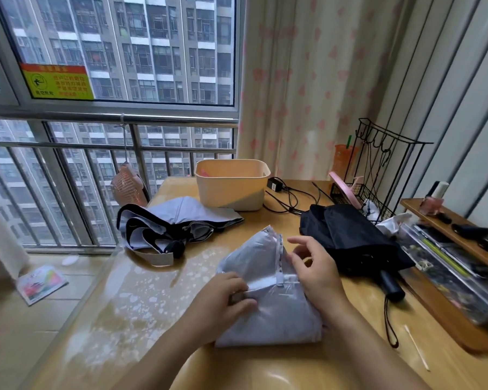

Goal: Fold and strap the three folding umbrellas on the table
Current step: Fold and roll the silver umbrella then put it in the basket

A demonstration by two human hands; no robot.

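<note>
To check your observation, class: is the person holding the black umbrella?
No, the left hand and right hand are both on the grey umbrella; the black umbrella lies untouched beside it.

Wooden table (124, 305): glossy top.
- Far centre: beige plastic basket (231, 190), upright.
- Just right of the basket: black power adapter (273, 183) with loose black cables (290, 201).
- Far right: black wire rack (378, 170); an orange cup (342, 160) stands behind it.
- Right edge: wooden shelf (462, 235) carrying a nail polish bottle (431, 205).
- Near right: cotton swab (417, 347), lying flat.

Left: pink fan (124, 184) hangs from the window railing (152, 118). Yellow warning sticker (57, 81) on the glass. Booklet (40, 282) on the floor.
</note>
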